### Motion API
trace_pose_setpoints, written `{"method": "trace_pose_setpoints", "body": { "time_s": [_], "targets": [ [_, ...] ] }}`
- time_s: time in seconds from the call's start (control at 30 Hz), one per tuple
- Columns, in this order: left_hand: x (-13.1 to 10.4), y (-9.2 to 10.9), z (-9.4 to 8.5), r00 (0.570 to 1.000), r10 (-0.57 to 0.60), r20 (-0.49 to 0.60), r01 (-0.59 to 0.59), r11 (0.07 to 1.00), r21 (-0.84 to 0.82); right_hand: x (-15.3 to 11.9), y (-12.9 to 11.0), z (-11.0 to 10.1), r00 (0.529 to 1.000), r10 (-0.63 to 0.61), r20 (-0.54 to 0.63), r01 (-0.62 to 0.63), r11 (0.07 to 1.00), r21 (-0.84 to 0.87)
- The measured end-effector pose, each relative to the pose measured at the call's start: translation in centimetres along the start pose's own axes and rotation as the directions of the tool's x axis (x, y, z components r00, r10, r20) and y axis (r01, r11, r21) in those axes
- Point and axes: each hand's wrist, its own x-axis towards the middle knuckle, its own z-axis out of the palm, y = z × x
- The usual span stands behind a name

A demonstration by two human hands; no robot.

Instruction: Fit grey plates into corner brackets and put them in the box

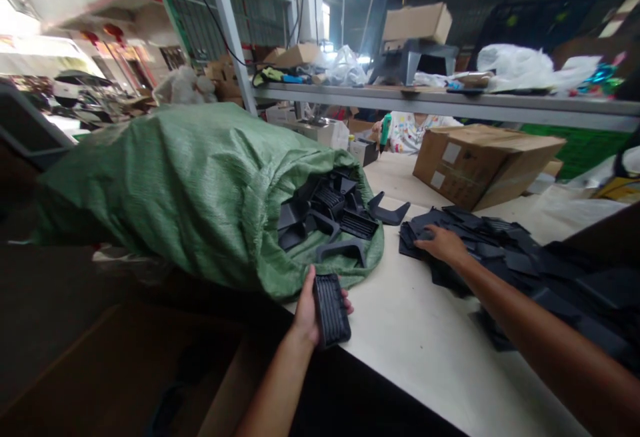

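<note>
My left hand is wrapped round a ribbed black plastic part, a small block with rounded corners, held at the table's front edge. Just beyond it, a green woven sack lies on its side, its mouth facing right. Inside the mouth sit several black plastic parts, some ribbed, some bracket-shaped. My right hand is at the left end of a heap of flat black plastic pieces, with thumb and fingers pinched on one of them. Its fingertips are partly blurred.
A U-shaped black bracket lies beside the sack mouth on the white table. Behind stands a cardboard box. A metal shelf crosses above, carrying bags and boxes. A person holding a green tool is across the table. An open carton is below left.
</note>
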Motion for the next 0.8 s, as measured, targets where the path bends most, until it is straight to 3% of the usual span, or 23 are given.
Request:
{"method": "trace_pose_setpoints", "body": {
  "time_s": [0.2, 0.3, 0.4, 0.5, 0.6, 0.7, 0.8],
  "targets": [
    [0.1, 3.0, -1.3, 0.994, 0.079, -0.081, -0.084, 0.995, -0.06, -3.9, 1.5, -1.5, 0.997, -0.033, -0.077, 0.049, 0.975, 0.218],
    [0.3, 4.4, -2.2, 0.979, 0.149, -0.141, -0.16, 0.985, -0.065, -7.3, 2.2, -0.7, 0.983, -0.143, -0.115, 0.178, 0.897, 0.406],
    [0.3, 4.9, -2.7, 0.974, 0.159, -0.161, -0.168, 0.984, -0.049, -10.8, 2.3, 1.3, 0.948, -0.297, -0.117, 0.318, 0.849, 0.423],
    [-0.5, 4.1, -2.6, 0.969, 0.173, -0.176, -0.183, 0.982, -0.048, -13.5, 1.8, 3.5, 0.892, -0.428, -0.149, 0.45, 0.803, 0.39],
    [-2.2, 2.2, -2.3, 0.98, 0.152, -0.129, -0.158, 0.987, -0.036, -15.3, 1.4, 5.0, 0.883, -0.462, -0.087, 0.461, 0.815, 0.35],
    [-4.3, -0.2, -2.5, 0.996, 0.085, -0.001, -0.085, 0.996, -0.006, -16.3, 1.3, 5.8, 0.89, -0.456, 0.001, 0.436, 0.851, 0.293],
    [-6.0, -2.3, -3.0, 0.982, 0.053, 0.18, -0.055, 0.998, 0.008, -16.6, 1.3, 6.4, 0.894, -0.446, 0.049, 0.425, 0.876, 0.23]
  ]
}}
